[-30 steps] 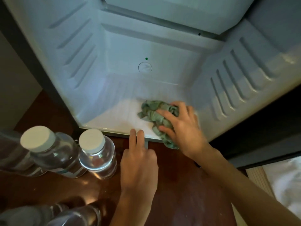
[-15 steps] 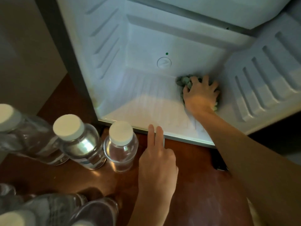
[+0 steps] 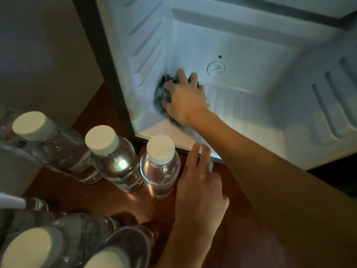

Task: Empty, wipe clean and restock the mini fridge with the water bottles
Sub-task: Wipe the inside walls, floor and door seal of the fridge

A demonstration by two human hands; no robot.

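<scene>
Cloth (image 3: 160,92) beneath right hand (image 3: 185,101)

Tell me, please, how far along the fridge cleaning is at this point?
Emptying looks done: the white mini fridge shows no bottles inside, and the clear plastic water bottles with white caps stand outside on the brown wooden surface. Wiping is in hand: the right hand presses a crumpled green cloth into the rear left corner, while the left hand touches the front edge. Restocking is left.
</scene>
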